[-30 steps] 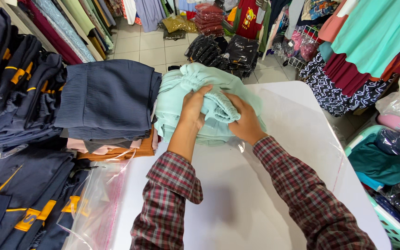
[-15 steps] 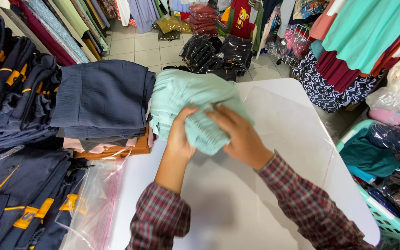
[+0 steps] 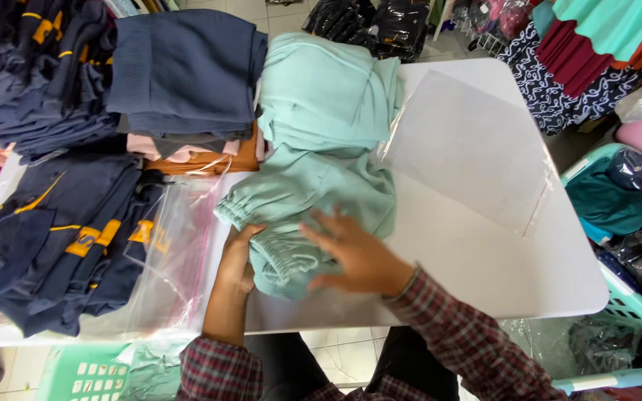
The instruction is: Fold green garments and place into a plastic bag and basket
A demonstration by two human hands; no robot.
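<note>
On white table point(image 3: 484, 260), left hand point(image 3: 238, 260) gripping mint garment point(image 3: 313, 200) cuff; right hand point(image 3: 358, 256) spread flat on it

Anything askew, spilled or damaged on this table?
Nothing damaged or spilled. The mint-green elastic-cuffed garment lies rumpled under the left hand and right hand, and a clear plastic bag lies skewed on the white table.

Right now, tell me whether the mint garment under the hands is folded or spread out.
Folded: the mint garment lies doubled in layers, elastic cuffs bunched between the left hand and right hand.
</note>
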